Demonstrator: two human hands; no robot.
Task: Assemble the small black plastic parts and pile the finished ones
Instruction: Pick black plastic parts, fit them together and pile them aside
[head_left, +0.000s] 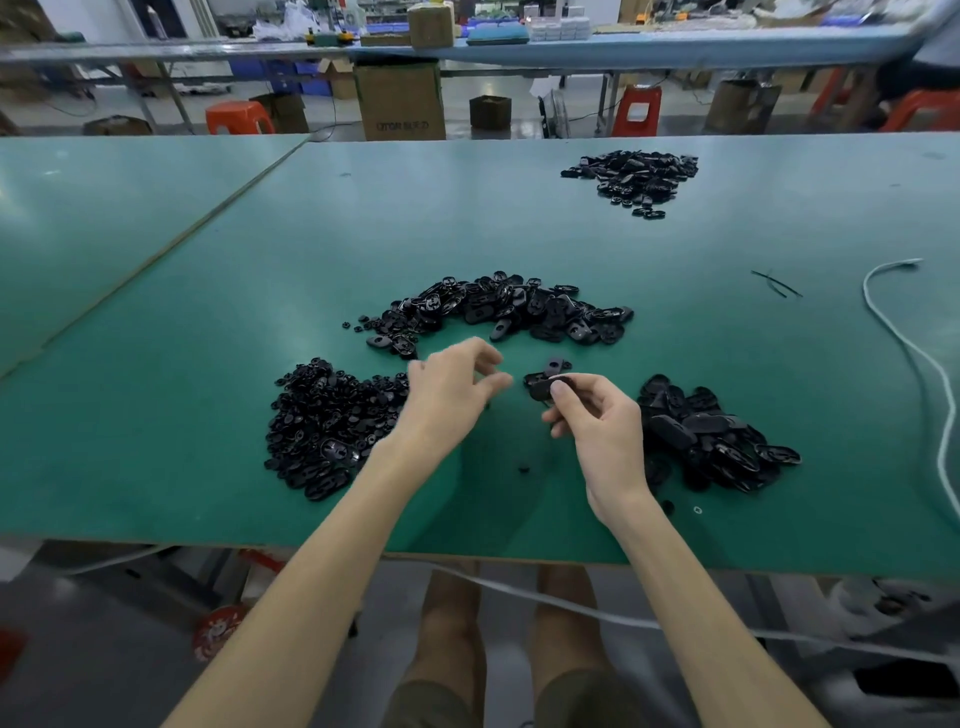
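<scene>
My right hand (597, 426) pinches a small black oval plastic part (545, 387) between thumb and fingers, just above the green table (363, 234). My left hand (452, 389) hovers to its left with fingers loosely curled and spread; I see nothing in it. A heap of small black parts (322, 421) lies left of my left hand. Another heap of oval parts (706, 436) lies right of my right hand. A wide arc-shaped pile (509, 309) sits just beyond both hands. One loose black part (557, 364) lies on the table behind the held one.
A further pile of black parts (636, 174) lies far back right. A white cable (904, 343) snakes along the table's right side. Thin black strips (776, 283) lie near it. Tiny loose bits (523, 470) lie between my forearms. Stools, boxes and another bench stand behind.
</scene>
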